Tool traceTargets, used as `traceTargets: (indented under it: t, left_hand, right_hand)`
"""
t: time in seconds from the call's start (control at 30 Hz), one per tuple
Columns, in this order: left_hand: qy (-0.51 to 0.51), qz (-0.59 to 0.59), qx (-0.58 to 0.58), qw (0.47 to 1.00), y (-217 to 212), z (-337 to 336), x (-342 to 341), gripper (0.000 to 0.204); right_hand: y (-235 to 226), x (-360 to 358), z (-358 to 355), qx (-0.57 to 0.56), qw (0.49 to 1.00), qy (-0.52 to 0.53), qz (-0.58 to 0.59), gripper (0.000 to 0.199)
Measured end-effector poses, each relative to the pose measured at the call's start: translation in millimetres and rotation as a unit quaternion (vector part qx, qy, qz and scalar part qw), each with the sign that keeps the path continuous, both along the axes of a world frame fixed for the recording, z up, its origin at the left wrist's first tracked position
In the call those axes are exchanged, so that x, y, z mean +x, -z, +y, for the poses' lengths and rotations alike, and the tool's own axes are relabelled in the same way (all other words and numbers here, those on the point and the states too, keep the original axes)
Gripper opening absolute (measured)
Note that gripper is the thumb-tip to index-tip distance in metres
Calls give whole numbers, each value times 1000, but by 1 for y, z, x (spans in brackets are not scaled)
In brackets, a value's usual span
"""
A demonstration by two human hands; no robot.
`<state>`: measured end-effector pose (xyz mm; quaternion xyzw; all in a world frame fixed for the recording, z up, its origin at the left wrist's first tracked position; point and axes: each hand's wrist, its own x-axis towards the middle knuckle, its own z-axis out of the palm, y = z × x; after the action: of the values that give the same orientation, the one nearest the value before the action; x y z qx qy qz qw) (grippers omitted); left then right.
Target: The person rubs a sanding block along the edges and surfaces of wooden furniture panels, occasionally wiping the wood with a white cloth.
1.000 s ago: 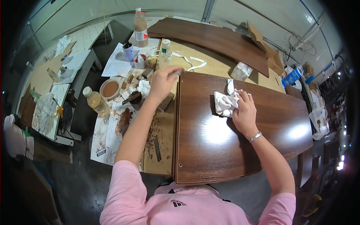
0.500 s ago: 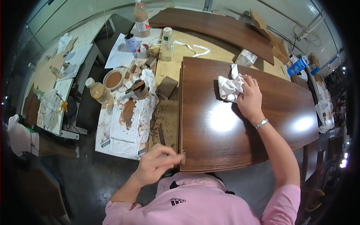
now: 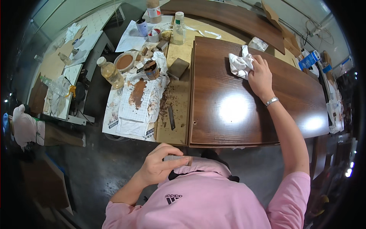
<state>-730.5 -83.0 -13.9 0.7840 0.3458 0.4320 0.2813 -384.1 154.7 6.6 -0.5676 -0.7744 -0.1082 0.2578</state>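
Note:
A dark brown wood panel (image 3: 217,128) lies in front of me, glossy with reflected light. On its far part, my right hand (image 3: 261,78) is closed on a crumpled white cloth (image 3: 239,66) that touches the surface. Close to my body, off the panel's near left corner, my left hand (image 3: 155,168) pinches a small grey-brown block (image 3: 176,157) between thumb and fingers; it looks like a sanding block, partly hidden by the fingers. A small round hole (image 3: 195,123) shows near the panel's left edge. Left of the panel a dark flat strip (image 3: 171,118) lies on the table.
Stained paper (image 3: 127,112) on the left bears a tub of brown paste (image 3: 124,62), an open can (image 3: 151,71) and a bottle (image 3: 110,74). A grey block (image 3: 178,68) sits beside the panel. Behind lie another brown panel (image 3: 228,17) and a clear bottle (image 3: 178,30).
My left hand with the small block has moved away from the panel's left edge toward my body. The right hand remains on the cloth. The whole view has shifted.

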Motion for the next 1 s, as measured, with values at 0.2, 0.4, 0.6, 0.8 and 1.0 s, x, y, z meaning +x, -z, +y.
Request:
traceTargets:
  t: [0.2,0.4,0.6,0.8,1.0]
  left_hand:
    - [-75,-6,39,996,-8,25,9,47]
    - [-10,-67,-103,992,-23,4,-8,35]
    - [58,-365,-273,888,-60,82,49,23]
    - [202,-414,-369,807,-83,109,114,32]
    - [226,-363,-388,817,-88,121,146,31]
  right_hand:
    - [-2,-3,6,22,1000,-11,-7,21]
    - [-6,-10,-22,-93,993,-4,75,29]
    - [-68,-57,-96,-167,921,-261,236,53]
    - [-75,-41,-132,-299,694,-355,551,49]
    - [-66,-20,-152,-239,676,-306,626,47]
